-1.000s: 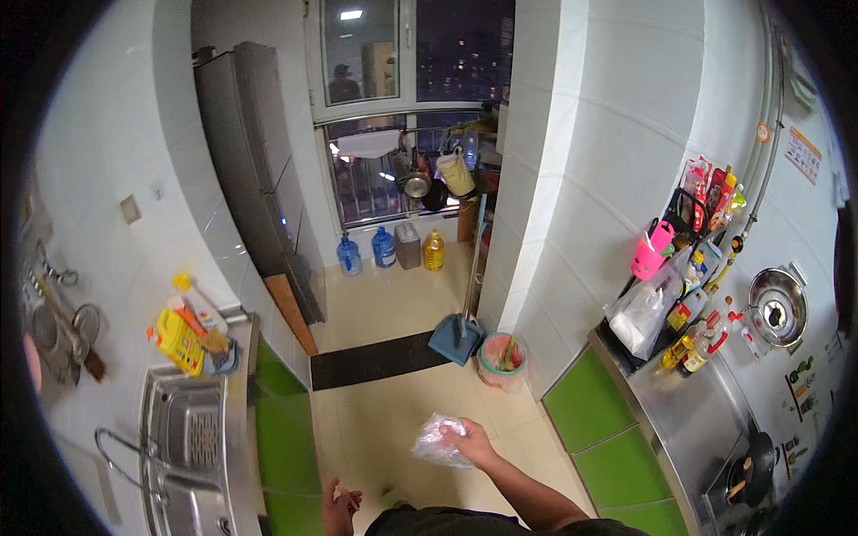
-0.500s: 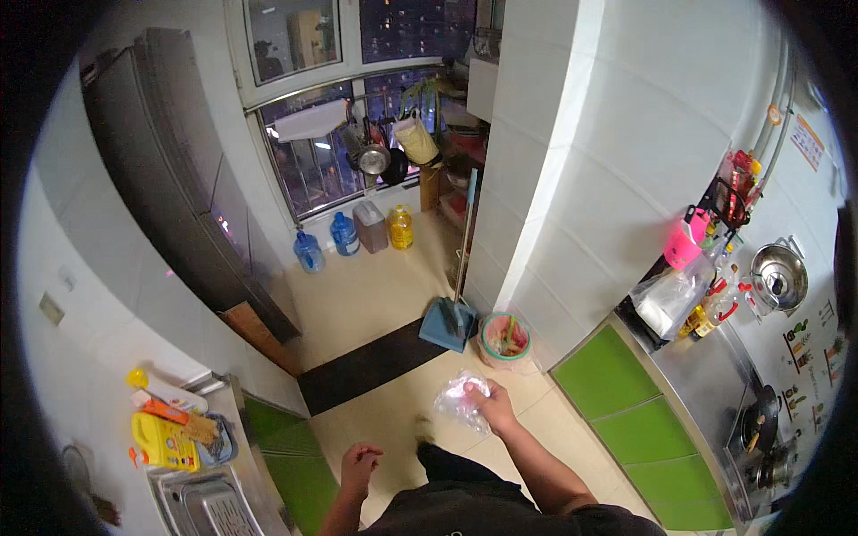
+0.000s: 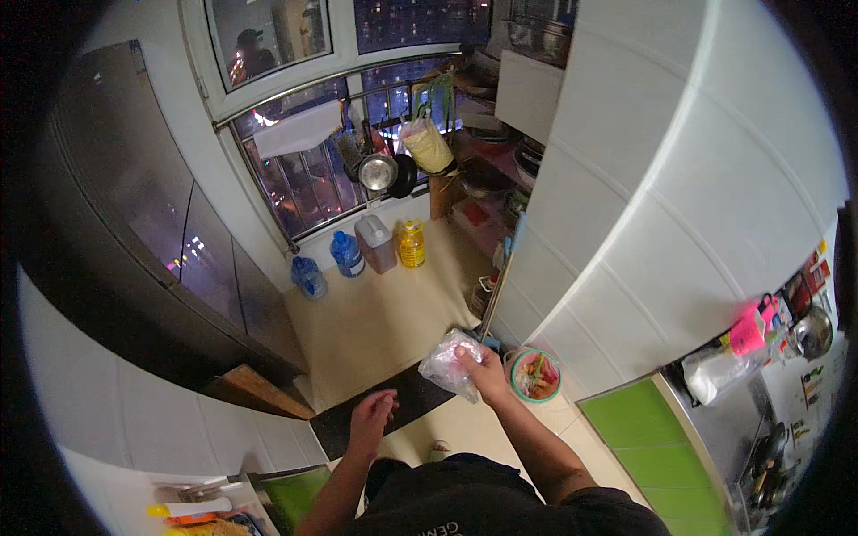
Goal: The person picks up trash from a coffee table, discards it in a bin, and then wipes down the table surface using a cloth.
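Wall (image 3: 626,188) takes up most of what we see toward two o'clock, tiled in white, with the dark fridge (image 3: 125,179) at nine and the window (image 3: 420,22) at about twelve. The green cabinet (image 3: 630,424) sits toward four, and the black mat (image 3: 416,397) crosses the floor near the middle. We find the bin (image 3: 559,382) between four and five, and the oil jug (image 3: 411,246) near twelve, close in. Then comes the clear bag (image 3: 442,362), a crumpled bundle held up in the air before us, at nine o'clock from the bin. We expect it to be very light, soft and a little slippery, giving under pressure and easy to tear; what is inside, if anything, we cannot make out. A gathered fold pinched well in from the edge should serve us best. The right hand (image 3: 483,371) grips it from three o'clock, thumb on top, its other fingers mostly hidden. The left hand (image 3: 374,418) hangs toward eight o'clock of it, near but not touching, loosely curled and seemingly holding nothing.
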Demonstrator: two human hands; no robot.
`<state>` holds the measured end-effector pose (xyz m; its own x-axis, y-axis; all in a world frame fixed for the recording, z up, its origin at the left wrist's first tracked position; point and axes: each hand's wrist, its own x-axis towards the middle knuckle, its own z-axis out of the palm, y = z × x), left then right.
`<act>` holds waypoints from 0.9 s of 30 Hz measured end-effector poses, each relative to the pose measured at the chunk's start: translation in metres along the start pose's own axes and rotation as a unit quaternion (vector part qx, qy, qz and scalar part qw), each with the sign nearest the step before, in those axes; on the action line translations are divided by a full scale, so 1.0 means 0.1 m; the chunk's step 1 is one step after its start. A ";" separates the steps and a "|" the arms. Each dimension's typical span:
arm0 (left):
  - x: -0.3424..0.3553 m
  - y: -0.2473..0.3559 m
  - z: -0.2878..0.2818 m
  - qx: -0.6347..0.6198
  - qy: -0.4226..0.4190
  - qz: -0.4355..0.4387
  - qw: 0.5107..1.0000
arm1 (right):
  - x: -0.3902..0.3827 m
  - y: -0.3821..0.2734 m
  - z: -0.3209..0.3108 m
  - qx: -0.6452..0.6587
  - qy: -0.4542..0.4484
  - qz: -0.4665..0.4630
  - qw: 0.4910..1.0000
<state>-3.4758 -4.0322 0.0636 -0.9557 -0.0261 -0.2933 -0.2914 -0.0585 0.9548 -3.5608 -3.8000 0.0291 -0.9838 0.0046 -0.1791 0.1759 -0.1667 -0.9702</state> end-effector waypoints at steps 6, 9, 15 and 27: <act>1.24 0.41 -0.10 -0.029 -0.031 0.002 0.999 | 0.77 -0.16 0.43 -0.021 -0.014 -0.004 1.000; 1.91 0.41 -0.16 -0.045 -0.084 0.037 0.995 | 1.13 -0.26 0.61 0.007 0.026 0.030 0.999; 3.01 0.49 -0.56 0.092 -0.192 0.000 0.977 | 1.92 -0.12 1.03 -0.021 0.011 0.026 0.999; 4.64 1.25 -0.85 0.110 -0.350 -0.032 0.930 | 3.44 -0.24 1.59 -0.034 0.091 0.028 0.995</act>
<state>-3.9523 -4.1363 0.0425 -0.7072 0.6304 -0.3200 -0.2766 0.1699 0.9459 -3.9086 -3.9512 0.0172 -0.9511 0.1759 -0.2538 0.2384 -0.1042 -0.9656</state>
